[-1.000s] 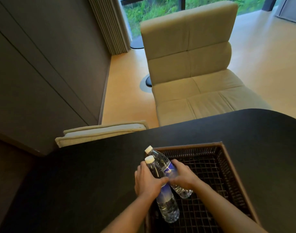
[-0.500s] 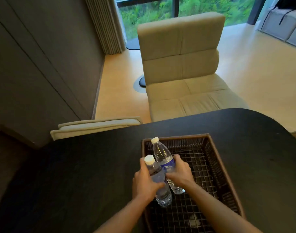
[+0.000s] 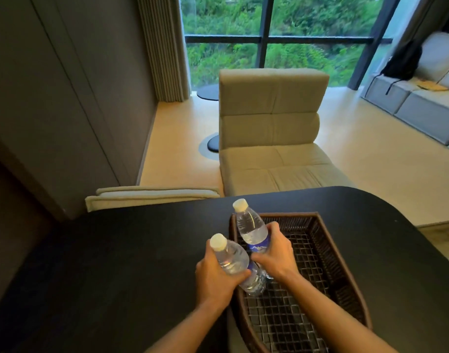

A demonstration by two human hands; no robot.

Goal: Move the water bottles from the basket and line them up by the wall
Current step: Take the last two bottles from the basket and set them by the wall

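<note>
Two forearms enter from bottom edge, both bare to frame edge: no sleeves, no cuffs. Left hand (image 3: pixel 216 275) and right hand (image 3: pixel 274 256): no gloves, rings, watch or wristband. Fingernails short where visible.

Left hand (image 3: pixel 215 276) and right hand (image 3: pixel 274 256) side by side, fingers curled tight.
</note>
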